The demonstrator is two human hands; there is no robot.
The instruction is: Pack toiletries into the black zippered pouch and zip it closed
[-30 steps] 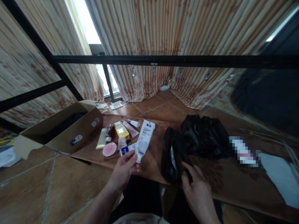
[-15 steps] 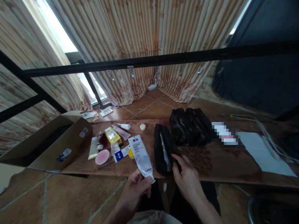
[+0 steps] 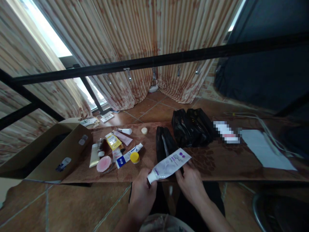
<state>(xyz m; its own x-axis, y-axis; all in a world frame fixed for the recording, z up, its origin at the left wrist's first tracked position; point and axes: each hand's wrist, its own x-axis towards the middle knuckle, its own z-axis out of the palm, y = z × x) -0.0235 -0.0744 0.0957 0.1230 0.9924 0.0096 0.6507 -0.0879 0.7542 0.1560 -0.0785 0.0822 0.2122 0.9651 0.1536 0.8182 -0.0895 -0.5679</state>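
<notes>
A white squeeze tube (image 3: 170, 165) with purple print is held near its white cap by my left hand (image 3: 143, 190), whose fingers are closed. The tube slants up to the right across the front of a black zippered pouch (image 3: 160, 143), which lies unzipped. My right hand (image 3: 191, 184) grips the pouch's near right edge; the tube hides some of its fingertips. Left of the pouch lie a yellow-lidded jar (image 3: 135, 157), a blue-and-white tube (image 3: 124, 160), a yellow packet (image 3: 113, 141), a round pink container (image 3: 104, 164) and a cream tube (image 3: 94, 156).
An open cardboard box (image 3: 74, 151) stands at the left end of the low brown-covered table (image 3: 149, 148). More black pouches (image 3: 191, 127) sit behind the open one. White paper (image 3: 263, 146) and a cable (image 3: 265, 129) lie at right. A black rail (image 3: 154, 62) crosses beyond the table.
My left hand has swung the tube from pointing up and left to slanting right over the open pouch. My right hand stays at the pouch's edge, and the view has shifted slightly.
</notes>
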